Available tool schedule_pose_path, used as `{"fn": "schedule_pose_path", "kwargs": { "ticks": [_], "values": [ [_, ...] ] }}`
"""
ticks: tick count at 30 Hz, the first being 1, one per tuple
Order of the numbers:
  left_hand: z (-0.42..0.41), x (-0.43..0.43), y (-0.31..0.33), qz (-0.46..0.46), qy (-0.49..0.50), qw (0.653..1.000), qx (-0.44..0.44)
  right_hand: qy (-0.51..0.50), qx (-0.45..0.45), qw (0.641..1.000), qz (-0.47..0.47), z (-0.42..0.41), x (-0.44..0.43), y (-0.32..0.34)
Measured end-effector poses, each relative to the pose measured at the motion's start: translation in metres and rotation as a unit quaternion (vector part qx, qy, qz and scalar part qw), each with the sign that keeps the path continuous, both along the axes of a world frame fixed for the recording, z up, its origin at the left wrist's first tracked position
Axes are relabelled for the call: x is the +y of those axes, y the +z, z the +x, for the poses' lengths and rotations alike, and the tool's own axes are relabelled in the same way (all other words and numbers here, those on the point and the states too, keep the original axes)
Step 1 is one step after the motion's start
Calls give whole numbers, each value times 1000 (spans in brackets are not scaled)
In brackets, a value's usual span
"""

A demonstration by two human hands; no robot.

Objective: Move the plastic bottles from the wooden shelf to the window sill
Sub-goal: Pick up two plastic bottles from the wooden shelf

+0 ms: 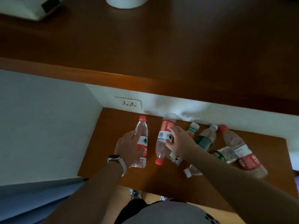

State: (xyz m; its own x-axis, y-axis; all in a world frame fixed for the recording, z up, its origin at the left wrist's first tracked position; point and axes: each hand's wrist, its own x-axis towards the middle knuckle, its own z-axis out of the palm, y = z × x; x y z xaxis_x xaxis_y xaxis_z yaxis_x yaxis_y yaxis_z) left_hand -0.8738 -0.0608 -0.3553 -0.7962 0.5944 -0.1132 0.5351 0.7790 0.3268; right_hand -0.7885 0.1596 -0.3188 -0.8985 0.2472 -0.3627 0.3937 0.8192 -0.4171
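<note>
Reaching down over a low wooden shelf point(103, 152) tucked under a darker wooden ledge point(161, 50). Left hand point(127, 146) spread open, fingers resting along the side of a clear bottle with a red cap point(142, 143) lying at about 9 o'clock of the group, not yet closed around it. Right hand point(179, 143) likewise spread, fingertips touching the red-labelled bottle point(165, 138) just beside, cap pointing toward 6 o'clock. No firm hold on either one so far, judging by the open fingers.

Probably best done by wrapping each hand around the labelled middle, where the thin plastic gives least, then lifting straight up to clear the neighbours. Worth watching: a small bottle with a white cap point(188, 171) lies partly under the right forearm and could roll off the front edge if brushed.

Further toward 3 o'clock, a green-labelled bottle point(205, 139), another red-capped bottle point(239, 147) and a few more, lying down and overlapping; exact count hard to tell. All appear clear and mostly empty, though liquid level cannot be read in this dim light. Window sill not visible.
</note>
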Motion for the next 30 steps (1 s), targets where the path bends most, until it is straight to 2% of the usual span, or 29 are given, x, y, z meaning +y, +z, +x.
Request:
{"fn": "schedule_pose_path", "kwargs": {
  "ticks": [5,8,10,16,19,26,30],
  "values": [
    [-6,-1,-22,29,120,979,-159,-177,-37,981,-63,-25,-8,-12],
    [-11,1,-25,94,175,932,-304,-228,-37,968,-98,-38,-15,-16],
    [-13,5,-22,107,195,908,-356,-269,-45,954,-125,-46,-21,-18],
    [-14,12,-23,103,240,861,-435,-336,-94,922,-170,-53,-41,-30],
    [-17,10,-26,132,272,834,-462,-351,-98,912,-189,-52,-48,-36],
    [-24,-6,-23,177,284,811,-479,-367,-48,901,-228,-45,-54,-31],
    [-33,-22,-8,211,257,819,-468,-373,7,888,-269,-38,-58,-18]
  ]
}}
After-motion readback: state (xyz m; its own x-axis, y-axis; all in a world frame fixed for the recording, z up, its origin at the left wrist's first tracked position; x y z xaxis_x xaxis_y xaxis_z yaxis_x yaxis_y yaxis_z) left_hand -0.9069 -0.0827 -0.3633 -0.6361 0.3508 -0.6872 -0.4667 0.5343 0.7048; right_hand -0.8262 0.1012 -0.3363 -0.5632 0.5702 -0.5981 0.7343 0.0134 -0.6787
